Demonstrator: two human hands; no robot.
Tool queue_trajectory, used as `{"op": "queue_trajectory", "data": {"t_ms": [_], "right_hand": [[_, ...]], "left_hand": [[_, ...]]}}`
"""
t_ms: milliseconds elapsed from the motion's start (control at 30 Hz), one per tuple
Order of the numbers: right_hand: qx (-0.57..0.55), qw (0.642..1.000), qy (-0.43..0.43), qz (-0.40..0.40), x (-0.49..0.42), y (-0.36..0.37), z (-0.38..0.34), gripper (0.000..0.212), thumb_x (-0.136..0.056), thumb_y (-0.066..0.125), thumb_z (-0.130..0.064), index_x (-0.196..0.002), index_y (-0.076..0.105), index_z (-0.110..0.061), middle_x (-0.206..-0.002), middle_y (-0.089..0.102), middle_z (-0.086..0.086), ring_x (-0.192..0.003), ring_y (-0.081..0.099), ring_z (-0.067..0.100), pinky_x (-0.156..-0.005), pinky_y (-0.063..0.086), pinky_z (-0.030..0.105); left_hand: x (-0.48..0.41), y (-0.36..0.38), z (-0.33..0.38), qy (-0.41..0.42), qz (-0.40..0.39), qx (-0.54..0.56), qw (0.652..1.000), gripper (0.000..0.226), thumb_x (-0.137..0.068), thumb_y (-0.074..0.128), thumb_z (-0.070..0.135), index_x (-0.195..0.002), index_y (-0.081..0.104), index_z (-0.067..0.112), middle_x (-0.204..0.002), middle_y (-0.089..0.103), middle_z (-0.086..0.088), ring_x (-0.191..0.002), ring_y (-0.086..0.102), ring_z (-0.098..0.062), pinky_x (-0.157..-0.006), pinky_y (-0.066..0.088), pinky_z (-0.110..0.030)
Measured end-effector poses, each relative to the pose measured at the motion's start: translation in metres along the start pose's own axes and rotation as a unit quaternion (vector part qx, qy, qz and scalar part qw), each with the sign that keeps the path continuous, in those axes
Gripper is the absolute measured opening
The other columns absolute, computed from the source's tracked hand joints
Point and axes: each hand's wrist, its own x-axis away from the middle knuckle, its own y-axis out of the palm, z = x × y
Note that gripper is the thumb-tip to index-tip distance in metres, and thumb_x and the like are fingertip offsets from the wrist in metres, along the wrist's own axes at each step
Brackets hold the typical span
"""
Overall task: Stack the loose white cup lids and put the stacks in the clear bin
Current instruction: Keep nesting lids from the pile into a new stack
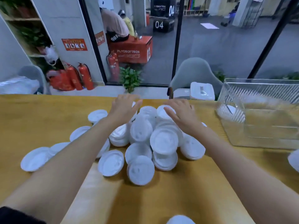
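A heap of several loose white cup lids (163, 141) lies in the middle of the wooden table (48, 113), with more lids spread to the left (34, 159). My left hand (125, 107) reaches over the far left side of the heap, fingers straight. My right hand (182, 113) lies flat on the far right side of the heap, thumb on a lid (161, 111). Neither hand grips anything. The clear bin (262, 113) stands at the table's right, with something white (230, 109) showing at its near left corner.
A grey chair (194, 73) and a white container (202, 90) stand behind the table's far edge. Single lids lie at the right edge (293, 159) and at the bottom edge (180, 220). A glass wall, fire extinguishers and seated people are farther back.
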Motion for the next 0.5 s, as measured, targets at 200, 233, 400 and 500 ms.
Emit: {"op": "queue_trajectory", "data": {"t_ms": [200, 233, 400, 500], "right_hand": [[0.047, 0.984, 0.057, -0.162, -0.040, 0.011, 0.014, 0.050, -0.102, 0.026, -0.056, -0.143, 0.046, -0.035, -0.153, 0.037, -0.007, -0.139, 0.029, 0.027, -0.109, 0.023, 0.046], [0.048, 0.979, 0.068, -0.187, -0.046, 0.016, 0.017, 0.051, -0.101, 0.025, -0.059, -0.144, 0.043, -0.037, -0.155, 0.033, -0.008, -0.140, 0.027, 0.028, -0.111, 0.022, 0.048], [0.019, 0.941, 0.153, -0.302, -0.053, 0.031, 0.031, 0.065, -0.091, 0.028, -0.073, -0.150, 0.027, -0.046, -0.165, 0.003, -0.011, -0.149, 0.003, 0.038, -0.116, 0.014, 0.060], [0.020, 0.931, 0.164, -0.325, -0.041, 0.026, 0.033, 0.078, -0.081, 0.020, -0.077, -0.153, 0.021, -0.045, -0.166, -0.004, -0.010, -0.148, 0.005, 0.043, -0.116, 0.017, 0.059]], "left_hand": [[-0.040, 0.019, 0.017, 0.026, -0.162, 0.009, 0.986, 0.046, -0.103, 0.033, 0.049, -0.144, 0.045, 0.030, -0.151, 0.042, 0.001, -0.140, 0.032, -0.025, -0.115, 0.023, -0.047], [-0.046, 0.025, 0.019, 0.016, -0.195, 0.006, 0.981, 0.047, -0.103, 0.032, 0.050, -0.146, 0.041, 0.032, -0.155, 0.037, 0.002, -0.142, 0.028, -0.024, -0.117, 0.017, -0.050], [-0.063, 0.048, 0.027, -0.037, -0.302, -0.054, 0.951, 0.053, -0.100, 0.023, 0.059, -0.151, 0.027, 0.042, -0.161, 0.025, 0.004, -0.147, 0.019, -0.031, -0.114, -0.003, -0.063], [-0.048, 0.053, 0.036, -0.051, -0.309, -0.052, 0.948, 0.051, -0.100, 0.024, 0.059, -0.147, 0.035, 0.042, -0.157, 0.034, 0.004, -0.146, 0.020, -0.033, -0.115, -0.005, -0.060]]}}
